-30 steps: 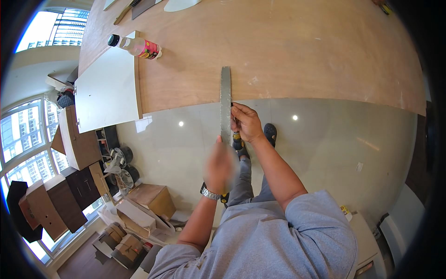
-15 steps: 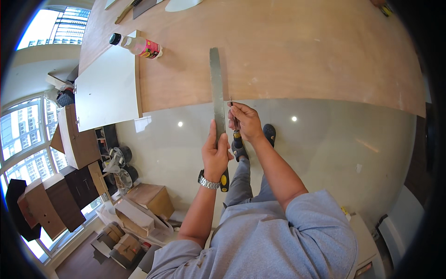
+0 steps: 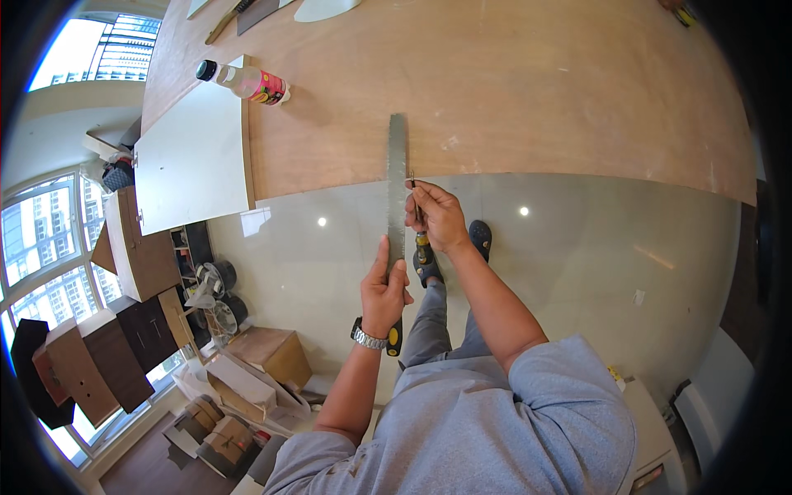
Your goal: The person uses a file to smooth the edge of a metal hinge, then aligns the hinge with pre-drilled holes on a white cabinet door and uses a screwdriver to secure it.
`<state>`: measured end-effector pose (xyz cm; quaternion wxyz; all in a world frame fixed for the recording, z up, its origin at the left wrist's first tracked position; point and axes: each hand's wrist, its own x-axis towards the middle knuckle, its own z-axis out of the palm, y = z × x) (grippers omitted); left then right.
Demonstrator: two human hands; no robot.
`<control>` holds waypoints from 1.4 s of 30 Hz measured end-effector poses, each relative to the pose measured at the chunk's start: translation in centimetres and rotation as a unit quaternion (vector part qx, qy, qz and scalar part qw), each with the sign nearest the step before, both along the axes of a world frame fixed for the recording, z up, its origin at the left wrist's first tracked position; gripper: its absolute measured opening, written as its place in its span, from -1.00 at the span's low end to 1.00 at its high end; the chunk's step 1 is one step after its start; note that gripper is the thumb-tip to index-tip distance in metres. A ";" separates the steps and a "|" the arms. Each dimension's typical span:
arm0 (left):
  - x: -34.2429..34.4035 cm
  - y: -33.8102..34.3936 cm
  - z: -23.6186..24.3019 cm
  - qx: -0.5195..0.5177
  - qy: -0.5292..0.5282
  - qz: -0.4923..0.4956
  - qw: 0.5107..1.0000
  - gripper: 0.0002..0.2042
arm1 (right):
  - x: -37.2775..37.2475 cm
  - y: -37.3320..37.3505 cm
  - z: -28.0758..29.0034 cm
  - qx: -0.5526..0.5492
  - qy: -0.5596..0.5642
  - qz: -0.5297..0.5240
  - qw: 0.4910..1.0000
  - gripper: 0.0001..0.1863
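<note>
My left hand (image 3: 384,289) grips a long grey blade (image 3: 397,157) with a serrated-looking edge, near its black and yellow handle (image 3: 395,337). The blade points away from me, its tip over the plywood table's edge. Just right of the blade, my right hand (image 3: 436,214) is closed on a slim dark tool with a metal tip and black-yellow handle (image 3: 423,243), perhaps a screwdriver; my fingers partly hide it. Its tip is beside the blade; I cannot tell whether they touch. Both hands are in front of the plywood table (image 3: 528,107), above the tiled floor.
A white panel (image 3: 190,157) lies on the table's left, a pink-labelled bottle (image 3: 266,87) beside it. Tools (image 3: 223,25) lie at the back. Wooden cabinets (image 3: 140,247) and boxes (image 3: 260,355) stand left. A partly visible hand (image 3: 670,7) with a yellow tool is at the top right.
The blade and my left hand first moved forward and left, then back toward me and to the right, closer to the tool in my right hand. My right hand has barely moved.
</note>
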<state>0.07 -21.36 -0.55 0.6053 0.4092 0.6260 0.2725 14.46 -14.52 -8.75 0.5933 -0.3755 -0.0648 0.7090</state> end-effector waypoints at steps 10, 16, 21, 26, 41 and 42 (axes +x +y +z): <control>0.4 -0.1 0.1 -0.015 0.009 -0.012 1.000 -0.46 | 0.0 0.0 -0.3 0.001 0.014 -0.016 1.000 -0.73; 0.6 -0.4 -0.3 -0.007 0.023 -0.014 1.000 -0.46 | -0.1 0.0 -0.2 0.001 0.019 -0.017 1.000 -0.73; 1.6 -0.1 -0.3 0.000 0.038 -0.016 0.999 -0.46 | 0.0 -0.1 -0.4 0.005 0.009 -0.016 1.000 -0.73; 4.2 5.4 0.1 0.032 0.067 -0.015 0.997 -0.45 | -0.3 -0.2 -0.3 -0.008 -0.001 -0.001 1.000 -0.73; 1.2 16.3 1.7 0.239 0.282 -0.136 0.919 -0.38 | 4.1 -2.2 5.1 0.039 -0.041 0.085 0.995 -0.70; 2.6 17.5 2.9 0.222 0.342 -0.164 0.898 -0.43 | 4.7 -2.6 5.9 0.039 -0.052 0.083 0.994 -0.70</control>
